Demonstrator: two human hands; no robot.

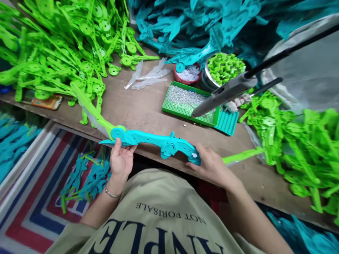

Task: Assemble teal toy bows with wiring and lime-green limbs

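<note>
A long teal plastic body [150, 137], which looks like the middle of a toy bow, lies across the front edge of the bench in front of me. My left hand [122, 158] grips its left end beside the round joint, thumb on top. From that joint a lime-green arm [92, 112] with a clear strip along its side reaches up and left. My right hand [210, 165] holds the curved right end between thumb and fingers. Another lime-green arm [242, 155] sticks out beyond my right hand; whether it is joined to the body is hidden.
A green tray [190, 120] of small metal screws sits under a hanging electric screwdriver [225, 91]. Behind are a red basket [182, 80] of whitish pieces and a bowl of green parts [225, 67]. Heaps of green arms [312, 141] and teal bodies [180, 24] surround the bench.
</note>
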